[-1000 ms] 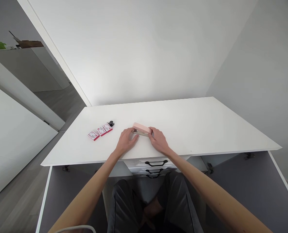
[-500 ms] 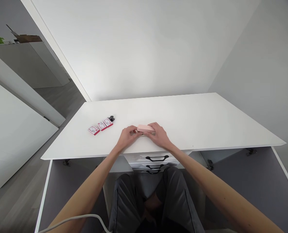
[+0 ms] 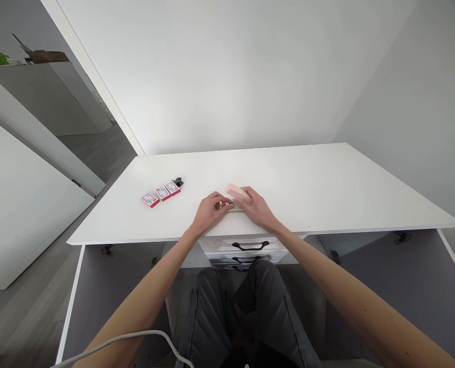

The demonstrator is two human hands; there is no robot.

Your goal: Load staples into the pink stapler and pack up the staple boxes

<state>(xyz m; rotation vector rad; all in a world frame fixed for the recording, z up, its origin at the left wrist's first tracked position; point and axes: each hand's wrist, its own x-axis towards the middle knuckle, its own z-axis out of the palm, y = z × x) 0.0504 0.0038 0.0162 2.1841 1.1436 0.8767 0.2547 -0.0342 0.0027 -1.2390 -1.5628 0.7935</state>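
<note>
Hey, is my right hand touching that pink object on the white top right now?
Touching: the head view shows the right hand gripping the right end of the pink object.

- The pink piece (image 3: 235, 191) sits farther right, its left end tipped up from nearly level.
- The left hand (image 3: 212, 210), spread a second ago, brings its fingertips together.
- More white cable (image 3: 146, 333) shows.
</note>
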